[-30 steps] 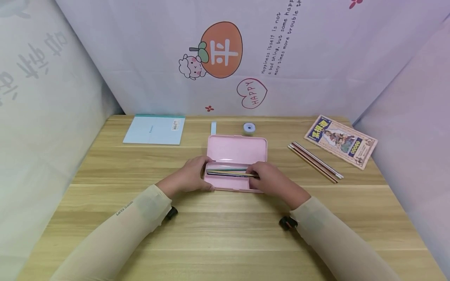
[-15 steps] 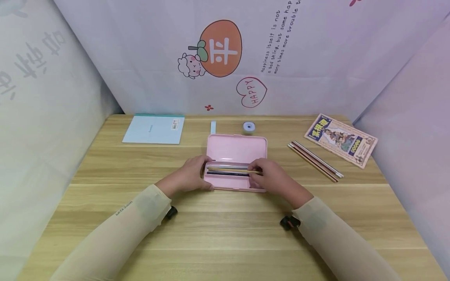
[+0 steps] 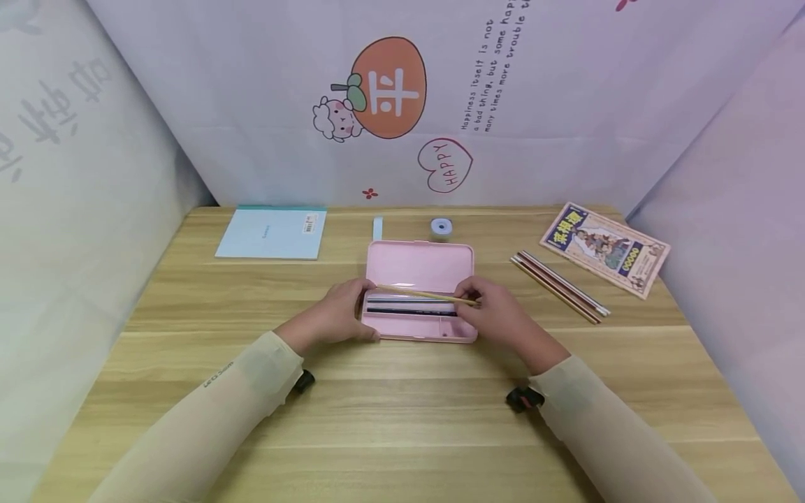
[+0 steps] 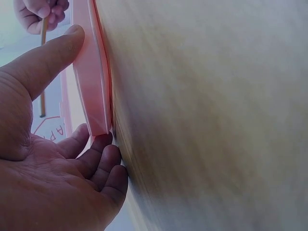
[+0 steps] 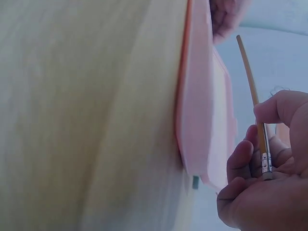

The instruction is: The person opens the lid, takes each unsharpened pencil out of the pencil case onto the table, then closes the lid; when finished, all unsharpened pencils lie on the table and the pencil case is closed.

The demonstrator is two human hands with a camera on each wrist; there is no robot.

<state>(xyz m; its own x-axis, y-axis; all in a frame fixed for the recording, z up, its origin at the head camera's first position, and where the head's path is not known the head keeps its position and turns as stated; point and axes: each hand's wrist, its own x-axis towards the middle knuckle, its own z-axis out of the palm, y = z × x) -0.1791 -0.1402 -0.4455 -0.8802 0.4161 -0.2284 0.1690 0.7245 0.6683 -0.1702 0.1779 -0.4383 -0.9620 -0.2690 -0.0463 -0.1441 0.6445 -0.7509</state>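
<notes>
A pink pencil case (image 3: 402, 326) lies with its lid up in the middle of the table. My left hand (image 3: 335, 314) holds its left end, thumb at the front edge and fingers round the end. Between thumb and fingers, my right hand (image 3: 497, 311) pinches a yellow pencil (image 3: 415, 292) above the case. The right wrist view shows this pencil's metal band and eraser end (image 5: 266, 168) near the palm. Inside the case's long rear compartment lie a dark pencil (image 3: 409, 311) and a lighter, thin one (image 3: 402, 300).
Behind the case are a light blue strip (image 3: 377, 228) and a small round pale blue item (image 3: 441, 227). A blue notebook (image 3: 270, 234) lies at back left. Several pencils (image 3: 556, 286) and an illustrated booklet (image 3: 606, 248) lie on the right.
The yellow pencil has risen out of the case in my right hand, its far end now over the lid's hinge side. My left hand stays on the case.
</notes>
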